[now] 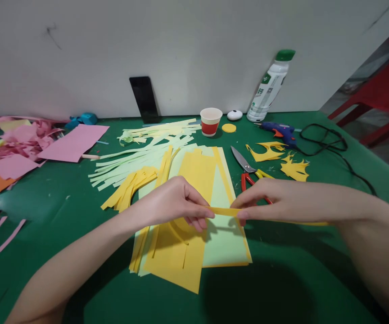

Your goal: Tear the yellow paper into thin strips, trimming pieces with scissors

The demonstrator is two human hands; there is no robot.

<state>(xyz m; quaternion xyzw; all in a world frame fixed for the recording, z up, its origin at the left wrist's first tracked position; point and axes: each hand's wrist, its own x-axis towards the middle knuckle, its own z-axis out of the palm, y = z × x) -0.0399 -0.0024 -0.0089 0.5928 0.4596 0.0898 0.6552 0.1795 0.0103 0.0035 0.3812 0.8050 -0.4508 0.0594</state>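
Observation:
A narrow yellow paper strip (225, 211) is stretched between my two hands above the table. My left hand (183, 204) pinches its left end between thumb and fingers. Further right, my right hand (262, 200) pinches the same strip, whose tail runs on under the right wrist. Below lie yellow paper sheets (181, 252) and a light green sheet (223, 245), with loose yellow strips on them. Scissors (243, 164) with red and yellow handles lie just beyond my right hand, partly covered by it. A bunch of folded yellow strips (130, 186) rests beyond my left forearm.
Light green fringed strips (120, 164) spread at the back left, near pink paper (76, 143). Along the wall stand a phone (144, 99), a paper cup (210, 122) and a leaning bottle (270, 87). A blue glue gun (282, 134) with a black cord (326, 144) lies right.

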